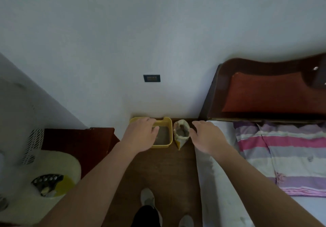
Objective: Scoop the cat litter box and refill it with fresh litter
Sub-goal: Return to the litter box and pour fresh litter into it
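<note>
- Far left, a white appliance with a yellow and black panel sits in front of a dark wooden cabinet.
- Your left hand is out in front of you with the fingers loosely extended and nothing in them. From this angle it covers the left half of the box.
- There's the yellow litter box, on the brown floor right against the wall, with greyish litter showing inside.
- Above it on the wall is a dark socket plate.
- Just right of the box stands the litter bag, top open, contents visible.
- Your right hand is beside the bag, fingers relaxed and spread, holding nothing.
- On the right is the bed, with its striped sheet under a dark headboard.
- At the bottom centre, your shoes are planted on the floor.
</note>
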Available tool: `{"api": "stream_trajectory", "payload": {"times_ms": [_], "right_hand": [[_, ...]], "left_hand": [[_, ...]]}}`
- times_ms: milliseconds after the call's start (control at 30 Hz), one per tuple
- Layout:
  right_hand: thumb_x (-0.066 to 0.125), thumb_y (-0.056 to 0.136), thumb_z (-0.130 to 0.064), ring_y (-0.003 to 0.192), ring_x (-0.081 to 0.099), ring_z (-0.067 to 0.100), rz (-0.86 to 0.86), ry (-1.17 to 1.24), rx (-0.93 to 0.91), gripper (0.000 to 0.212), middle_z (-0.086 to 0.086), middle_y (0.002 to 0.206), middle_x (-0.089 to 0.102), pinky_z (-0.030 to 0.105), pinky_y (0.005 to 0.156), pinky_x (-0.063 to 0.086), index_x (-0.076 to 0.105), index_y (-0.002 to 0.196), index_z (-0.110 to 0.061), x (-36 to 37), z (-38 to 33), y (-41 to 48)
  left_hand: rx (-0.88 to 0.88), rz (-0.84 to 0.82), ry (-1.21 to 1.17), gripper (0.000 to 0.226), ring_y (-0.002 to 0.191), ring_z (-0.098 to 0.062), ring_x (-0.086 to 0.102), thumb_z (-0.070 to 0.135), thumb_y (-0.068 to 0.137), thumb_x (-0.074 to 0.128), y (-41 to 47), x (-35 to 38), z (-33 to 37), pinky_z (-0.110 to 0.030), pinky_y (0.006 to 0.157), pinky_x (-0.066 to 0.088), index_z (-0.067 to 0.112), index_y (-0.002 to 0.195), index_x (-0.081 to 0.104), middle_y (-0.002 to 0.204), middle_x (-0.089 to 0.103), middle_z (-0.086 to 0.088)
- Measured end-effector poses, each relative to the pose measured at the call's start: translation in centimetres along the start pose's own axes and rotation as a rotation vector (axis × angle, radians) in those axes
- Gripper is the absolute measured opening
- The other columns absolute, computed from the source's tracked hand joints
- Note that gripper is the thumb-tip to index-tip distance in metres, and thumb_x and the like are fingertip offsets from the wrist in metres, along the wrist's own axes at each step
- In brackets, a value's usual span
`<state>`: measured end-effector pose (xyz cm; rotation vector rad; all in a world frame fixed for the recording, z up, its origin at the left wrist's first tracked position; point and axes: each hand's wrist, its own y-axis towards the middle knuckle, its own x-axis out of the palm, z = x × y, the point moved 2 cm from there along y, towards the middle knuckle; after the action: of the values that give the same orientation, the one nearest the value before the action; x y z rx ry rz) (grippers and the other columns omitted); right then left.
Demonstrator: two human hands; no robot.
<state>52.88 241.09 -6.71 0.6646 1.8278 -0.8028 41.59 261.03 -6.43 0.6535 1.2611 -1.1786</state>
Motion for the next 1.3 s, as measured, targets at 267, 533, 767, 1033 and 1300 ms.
{"api": "stream_trajectory", "payload": {"times_ms": [267, 533, 767, 1033, 1300], "right_hand": [[0.032, 0.102, -0.039, 0.114, 0.053, 0.029, -0.013, -0.014, 0.132, 0.042, 0.007, 0.127, 0.06, 0.042, 0.097, 0.045, 0.057, 0.125, -0.015, 0.9, 0.9, 9.1], [0.03, 0.101, -0.041, 0.107, 0.055, 0.025, -0.003, -0.036, 0.123, 0.039, 0.002, 0.117, 0.062, 0.039, 0.09, 0.046, 0.057, 0.121, -0.02, 2.9, 3.9, 16.1], [0.028, 0.102, -0.043, 0.114, 0.053, 0.022, -0.065, -0.017, 0.065, 0.044, 0.002, 0.13, 0.058, 0.039, 0.096, 0.044, 0.053, 0.13, -0.02, 10.0, 9.6, 24.0], [0.028, 0.103, -0.042, 0.115, 0.053, 0.023, -0.062, -0.001, 0.097, 0.044, 0.001, 0.128, 0.057, 0.039, 0.096, 0.045, 0.051, 0.133, -0.02, 27.9, 15.9, 31.9], [0.027, 0.102, -0.04, 0.096, 0.054, 0.022, -0.007, -0.099, 0.093, 0.039, 0.004, 0.107, 0.061, 0.038, 0.083, 0.047, 0.059, 0.111, -0.018, 46.3, 22.2, 41.3]], "left_hand": [[0.098, -0.047, 0.032, 0.045, 0.124, -0.018, 0.05, 0.043, 0.103, 0.03, 11.2, 1.1, -2.4, -0.04, 0.106, 0.043, 0.023, 0.14, 0.048, 0.137, 0.055, 0.003], [0.113, -0.082, 0.075, 0.044, 0.128, -0.014, 0.048, 0.043, 0.103, 0.029, 19.1, 4.5, -2.4, -0.037, 0.108, 0.041, 0.026, 0.14, 0.047, 0.139, 0.052, 0.006], [0.051, -0.045, 0.034, 0.042, 0.129, -0.011, 0.047, 0.043, 0.102, 0.035, 25.7, 13.0, -3.1, -0.034, 0.109, 0.039, 0.029, 0.141, 0.045, 0.142, 0.049, 0.009], [0.108, -0.034, 0.016, 0.04, 0.129, -0.013, 0.046, 0.04, 0.103, 0.033, 32.5, 29.9, -8.3, -0.033, 0.109, 0.038, 0.027, 0.138, 0.046, 0.139, 0.051, 0.006], [0.217, -0.033, 0.099, 0.04, 0.128, -0.015, 0.046, 0.043, 0.102, 0.034, 40.5, 48.5, -13.0, -0.039, 0.11, 0.035, 0.026, 0.135, 0.048, 0.137, 0.052, 0.004]]}}
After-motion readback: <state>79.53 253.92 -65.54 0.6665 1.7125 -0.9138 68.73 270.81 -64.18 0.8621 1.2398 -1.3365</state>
